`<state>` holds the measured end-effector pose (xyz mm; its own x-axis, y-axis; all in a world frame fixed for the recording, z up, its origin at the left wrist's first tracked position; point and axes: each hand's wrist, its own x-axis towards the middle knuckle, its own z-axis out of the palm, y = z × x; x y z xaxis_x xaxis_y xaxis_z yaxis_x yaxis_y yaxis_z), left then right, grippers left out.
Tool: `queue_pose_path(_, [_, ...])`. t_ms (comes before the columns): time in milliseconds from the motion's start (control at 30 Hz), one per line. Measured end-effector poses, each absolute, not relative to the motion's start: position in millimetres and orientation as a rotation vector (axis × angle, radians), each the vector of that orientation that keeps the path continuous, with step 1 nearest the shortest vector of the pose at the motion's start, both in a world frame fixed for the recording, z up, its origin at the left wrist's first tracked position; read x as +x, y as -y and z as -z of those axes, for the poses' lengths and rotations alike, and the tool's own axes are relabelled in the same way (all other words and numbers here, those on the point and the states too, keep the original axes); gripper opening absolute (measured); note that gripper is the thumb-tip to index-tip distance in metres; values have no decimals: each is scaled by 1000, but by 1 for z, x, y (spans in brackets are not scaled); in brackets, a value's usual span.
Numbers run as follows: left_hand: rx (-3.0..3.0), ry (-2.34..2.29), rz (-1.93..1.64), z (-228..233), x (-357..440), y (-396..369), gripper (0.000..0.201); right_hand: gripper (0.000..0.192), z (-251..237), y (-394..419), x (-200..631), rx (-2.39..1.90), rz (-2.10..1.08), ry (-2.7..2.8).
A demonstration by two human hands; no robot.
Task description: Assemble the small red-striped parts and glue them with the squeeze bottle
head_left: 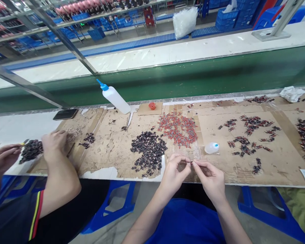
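Above the front edge of the cardboard, my left hand (176,171) and my right hand (210,177) meet fingertip to fingertip. Each is closed in a pinch, and between them is a tiny dark reddish part (191,162), too small to name. Just beyond my hands lies a spread heap of small red pointed parts (178,128). A pile of small black pieces (148,149) is to the left of my left hand. Near my right hand, a small white bottle with a blue tip (211,148) rests on its side. Farther right are scattered clusters of red-and-black pieces (255,123).
A co-worker's hands (54,142) work at another black pile (32,150) on the left. A large white squeeze bottle (115,98), a red cup (151,106) and a phone (65,114) lie along the back. Behind runs a green conveyor belt (193,74). Blue stools (117,206) stand below.
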<state>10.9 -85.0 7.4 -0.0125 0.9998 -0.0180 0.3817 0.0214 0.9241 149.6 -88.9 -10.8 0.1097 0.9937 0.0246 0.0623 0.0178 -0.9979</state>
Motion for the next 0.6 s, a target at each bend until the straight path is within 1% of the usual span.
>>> queue_pose_path(100, [1484,-1515,-952,-9,12,85,7,22,12,88,153,-1257,-1161,1182])
queue_pose_path(200, [1486,-1492,-921,-9,13,86,7,34,16,87,156,-1244,-1214,1132])
queue_pose_path(267, [1484,-1478,-911,-7,15,87,7,37,18,87,157,-1232,-1197,1126])
queue_pose_path(367, [1462,-1462,-919,-5,20,88,7,33,19,88,159,-1219,-1143,1180])
queue_pose_path(467, [1442,-1403,-953,-4,28,88,6,22,18,89,169,-1210,-1047,1301])
queue_pose_path(533, [1470,-1333,-963,-3,33,87,7,16,17,91,182,-1222,-948,1396])
queue_pose_path(600, [1533,-1296,-948,-2,33,85,13,15,18,91,199,-1283,-815,1453])
